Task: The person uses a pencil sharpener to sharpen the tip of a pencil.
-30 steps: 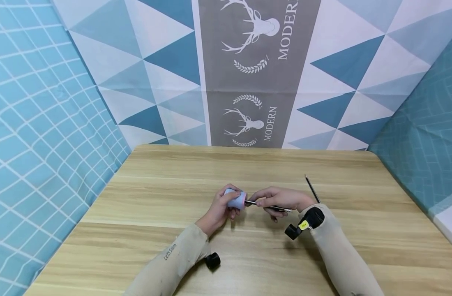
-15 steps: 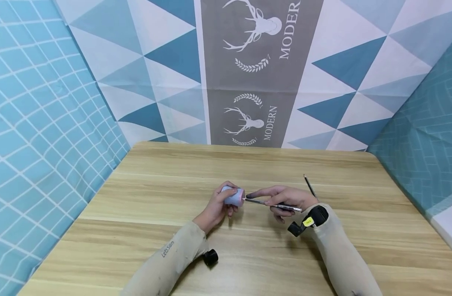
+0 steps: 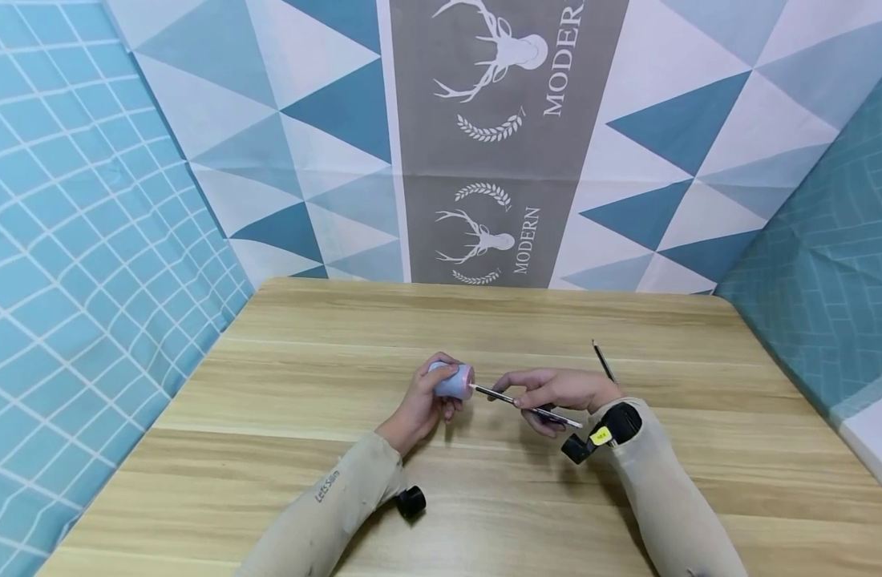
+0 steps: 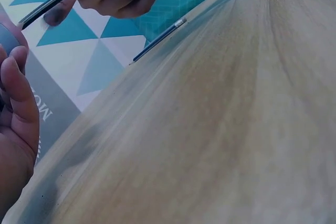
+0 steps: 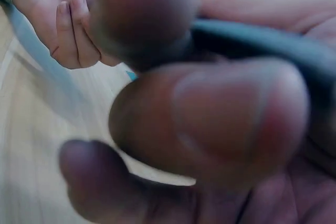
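Note:
My left hand (image 3: 421, 405) grips a light blue, barrel-shaped pencil sharpener (image 3: 451, 381) above the table, its pink end facing right. A dark pencil (image 3: 495, 393) slants between the hands, with its pale tip right at that pink end. My right hand (image 3: 556, 393) pinches the pencil between thumb and fingers. In the left wrist view the pencil (image 4: 52, 2) reaches the edge of the sharpener (image 4: 8, 40), which is partly cut off by the frame. Dark smudges mark a right fingertip (image 4: 54, 17). Blurred right fingers (image 5: 220, 114) fill most of the right wrist view, hiding the sharpener.
A second dark pencil (image 3: 603, 361) lies on the wooden table (image 3: 340, 336) beyond my right wrist, partly covered by it. Patterned cloth walls (image 3: 484, 144) stand behind and at both sides. A white surface (image 3: 874, 433) shows at the right edge.
The pencil's front end, inside the sharpener a second ago, has drawn back to the right, and its tip now shows at the opening. My right hand has shifted slightly right.

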### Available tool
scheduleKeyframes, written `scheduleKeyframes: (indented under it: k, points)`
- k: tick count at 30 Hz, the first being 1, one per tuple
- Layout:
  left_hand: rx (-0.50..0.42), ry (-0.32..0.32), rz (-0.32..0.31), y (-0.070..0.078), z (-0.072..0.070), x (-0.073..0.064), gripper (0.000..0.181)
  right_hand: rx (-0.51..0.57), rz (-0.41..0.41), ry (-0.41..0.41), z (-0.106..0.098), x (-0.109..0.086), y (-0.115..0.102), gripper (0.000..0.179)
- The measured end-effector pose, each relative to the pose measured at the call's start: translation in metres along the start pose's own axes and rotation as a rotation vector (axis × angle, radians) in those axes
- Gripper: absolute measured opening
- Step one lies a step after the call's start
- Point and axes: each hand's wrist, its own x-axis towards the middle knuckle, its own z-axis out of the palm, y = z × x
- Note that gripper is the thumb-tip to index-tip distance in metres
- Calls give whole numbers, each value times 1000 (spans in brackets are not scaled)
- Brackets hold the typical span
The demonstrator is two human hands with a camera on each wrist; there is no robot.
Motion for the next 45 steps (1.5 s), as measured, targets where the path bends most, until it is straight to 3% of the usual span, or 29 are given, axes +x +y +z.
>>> scheduleKeyframes:
  k: [7,15,25,36,41,45]
  points:
    - [-19,13,6,-1,-1,1,9,-59,18,9,1,-3,-4,36]
    - [-32,-6,10,-1,-2,1,9,-89,104,100,0,-6,-7,33]
    - [-19,0,11,0,-2,1,10,-168,121,212,4,-2,-11,28]
    - [-13,-5,10,-1,-2,2,11,-183,118,337,4,0,-12,16]
    - [-9,2,3,-1,-1,2,11,-272,163,423,14,6,-19,13]
    - [7,17,-9,-1,1,2,12,-417,143,468,25,14,-27,5]
